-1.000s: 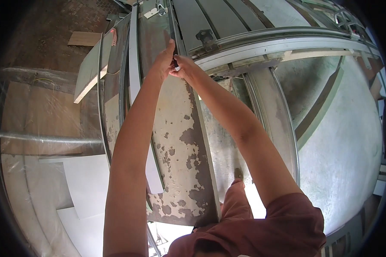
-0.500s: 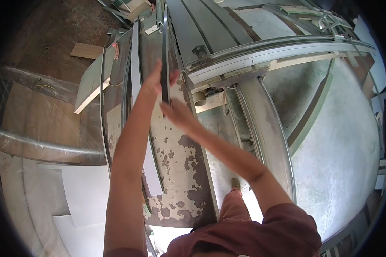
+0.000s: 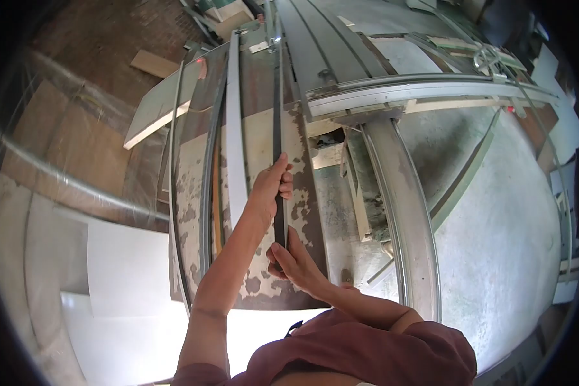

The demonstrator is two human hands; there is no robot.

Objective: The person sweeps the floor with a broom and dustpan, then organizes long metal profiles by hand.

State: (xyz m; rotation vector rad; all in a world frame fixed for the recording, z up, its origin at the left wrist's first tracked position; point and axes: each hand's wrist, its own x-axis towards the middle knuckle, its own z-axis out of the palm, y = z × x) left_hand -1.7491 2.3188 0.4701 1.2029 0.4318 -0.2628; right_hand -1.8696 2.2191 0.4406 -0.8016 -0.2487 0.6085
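Note:
A long, dark, narrow strip [image 3: 278, 122] runs from near the top of the view down over the patchy worn board [image 3: 257, 283]. My left hand [image 3: 273, 185] is wrapped round the strip at mid-length. Closer to my body, my right hand [image 3: 291, 260] grips the same strip near its lower end, thumb on top. Just left of the strip, a white strip [image 3: 235, 128] lies on the board, and a grey metal strip [image 3: 212, 167] lies further left.
A metal rail [image 3: 431, 83] crosses at the upper right, meeting a grey beam [image 3: 402, 206] that runs towards me. White sheets [image 3: 125, 270] lie at lower left. A pale panel [image 3: 157, 106] stands at upper left; a wooden piece [image 3: 154, 65] is on the floor.
Both hands have come closer to my body with the dark strip, and they are further apart along it. The view has shifted, so the board appears further right.

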